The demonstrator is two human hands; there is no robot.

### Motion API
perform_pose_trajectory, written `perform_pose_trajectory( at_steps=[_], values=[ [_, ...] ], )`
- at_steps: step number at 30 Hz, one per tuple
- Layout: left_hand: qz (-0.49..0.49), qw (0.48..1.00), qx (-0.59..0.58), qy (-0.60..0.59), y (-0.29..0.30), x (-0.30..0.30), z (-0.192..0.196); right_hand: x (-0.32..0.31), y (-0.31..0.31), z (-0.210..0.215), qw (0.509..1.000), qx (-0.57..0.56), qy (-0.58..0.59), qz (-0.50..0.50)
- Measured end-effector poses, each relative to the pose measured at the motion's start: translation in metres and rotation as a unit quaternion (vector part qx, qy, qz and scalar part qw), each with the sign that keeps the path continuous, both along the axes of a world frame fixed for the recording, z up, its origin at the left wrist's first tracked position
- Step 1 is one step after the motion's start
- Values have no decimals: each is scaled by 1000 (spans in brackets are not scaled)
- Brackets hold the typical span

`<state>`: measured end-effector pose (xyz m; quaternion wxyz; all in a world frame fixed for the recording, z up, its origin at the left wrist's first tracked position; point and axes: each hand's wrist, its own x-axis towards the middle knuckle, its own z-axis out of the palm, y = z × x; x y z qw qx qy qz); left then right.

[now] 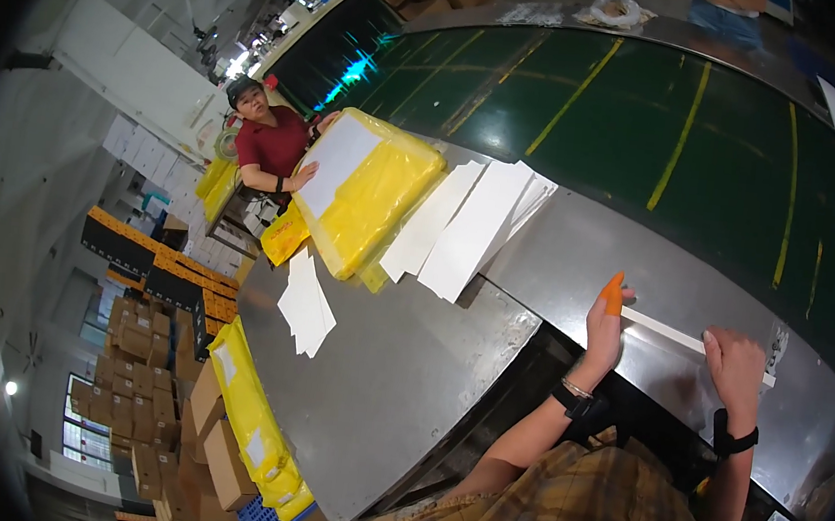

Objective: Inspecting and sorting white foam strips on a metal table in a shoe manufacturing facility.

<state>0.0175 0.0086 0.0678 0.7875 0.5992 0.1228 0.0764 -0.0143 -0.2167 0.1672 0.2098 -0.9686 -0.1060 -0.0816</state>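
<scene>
In front of me, over the metal table, is a thin white cardboard piece (664,333), seen nearly edge-on as a long strip. My left hand (604,331) is closed on its left end, an orange finger cover on one fingertip. Farther right, my right hand (734,363) has its fingers bent over the same piece, whose far end sticks out past the knuckles. Left of my hands, overlapping white cardboard sheets (476,231) lie fanned on the metal table (375,387). A smaller group of white sheets (308,305) lies farther left.
A co-worker in a red shirt (273,141) rests both hands on a large yellow plastic-wrapped package (374,191). A green conveyor belt (632,120) with yellow lines runs beyond the table. Brown cartons (140,324) and a long yellow package (260,431) stand at the left.
</scene>
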Motion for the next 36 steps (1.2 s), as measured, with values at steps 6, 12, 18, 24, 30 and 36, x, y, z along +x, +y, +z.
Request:
perform_pose_trajectory(
  at_steps=[6, 12, 18, 24, 30, 36],
  values=[
    [22, 997, 61, -42, 1, 3, -16, -3, -8, -10, 999, 34, -30, 1],
    [2, 999, 1, -39, -2, 6, -25, -24, -49, -18, 980, -64, -174, -71],
    [20, 999, 20, -28, -2, 4, -13, -44, -87, -89, 911, 341, -65, -222],
    [13, 999, 28, -37, 3, 4, -19, -50, -78, -129, 706, 685, -19, -182],
    [16, 1000, -12, -24, 2, 4, -20, -38, -58, -103, 727, 626, -65, -273],
    [18, 999, -14, -28, 2, 4, -19, -39, -71, -124, 718, 635, -44, -280]
  ],
)
